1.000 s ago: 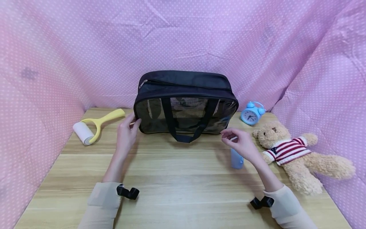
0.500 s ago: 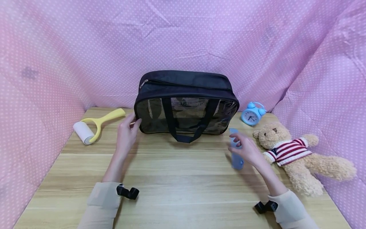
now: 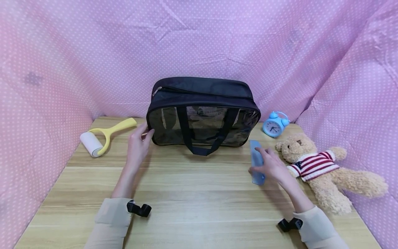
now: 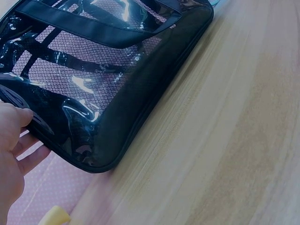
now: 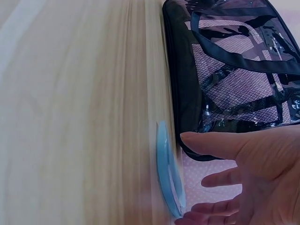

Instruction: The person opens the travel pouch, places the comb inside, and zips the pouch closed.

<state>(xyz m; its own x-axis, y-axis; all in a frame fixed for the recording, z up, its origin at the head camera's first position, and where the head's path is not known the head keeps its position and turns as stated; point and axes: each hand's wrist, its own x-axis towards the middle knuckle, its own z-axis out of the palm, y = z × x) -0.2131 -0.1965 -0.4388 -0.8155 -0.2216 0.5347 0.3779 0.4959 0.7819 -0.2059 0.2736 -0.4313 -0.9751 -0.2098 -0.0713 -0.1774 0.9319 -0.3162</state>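
A black bag with clear front panels and hanging strap handles stands at the back middle. My left hand holds its lower left edge. In the left wrist view the thumb lies on the front panel and other fingers are at the side. A translucent light-blue comb lies flat to the right of the bag, teeth facing left. Over it hovers my right hand, thumb and fingers spread. The right wrist view shows the comb near the fingers, apart from the thumb.
A lint roller with a yellow handle lies at the left. Back right stands a blue alarm clock. A teddy bear in a striped shirt lies on the right of the wooden table. Pink dotted cloth hangs behind.
My right hand has moved back from near the bag's lower right corner to over the comb, and its fingers have spread. The left hand stays at the bag.
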